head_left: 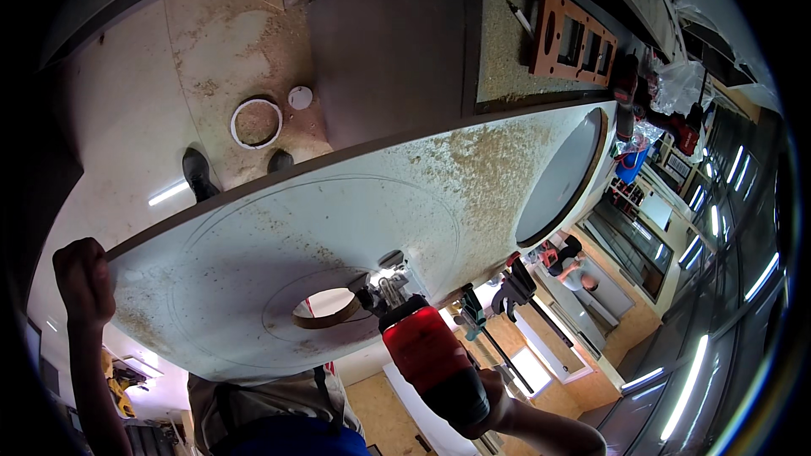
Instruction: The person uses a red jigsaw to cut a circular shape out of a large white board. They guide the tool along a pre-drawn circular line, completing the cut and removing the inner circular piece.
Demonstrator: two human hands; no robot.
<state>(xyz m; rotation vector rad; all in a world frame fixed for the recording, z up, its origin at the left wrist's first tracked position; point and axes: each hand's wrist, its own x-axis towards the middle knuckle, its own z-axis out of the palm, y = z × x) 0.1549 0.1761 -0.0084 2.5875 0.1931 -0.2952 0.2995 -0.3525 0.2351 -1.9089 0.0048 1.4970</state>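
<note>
A white board [481,194] with sawdust on it lies in front of me, marked with pencilled circles. My left hand [86,281] is closed round its left end. My right hand [490,401] is wrapped round the back of a red and black cordless jigsaw [427,355], its fingers partly hidden by the tool. The jigsaw's metal shoe rests on the board beside a small round hole [329,304], and its lamp is lit. I cannot make out the blade. A much larger round cutout [562,181] is at the board's right end.
Dark bar clamps [513,287] grip the board's edge right of the jigsaw. An orange slotted template [574,38] lies beyond the board. A white ring [256,101] and a white disc [300,98] are on the dusty floor. Another person [581,274] is at the right.
</note>
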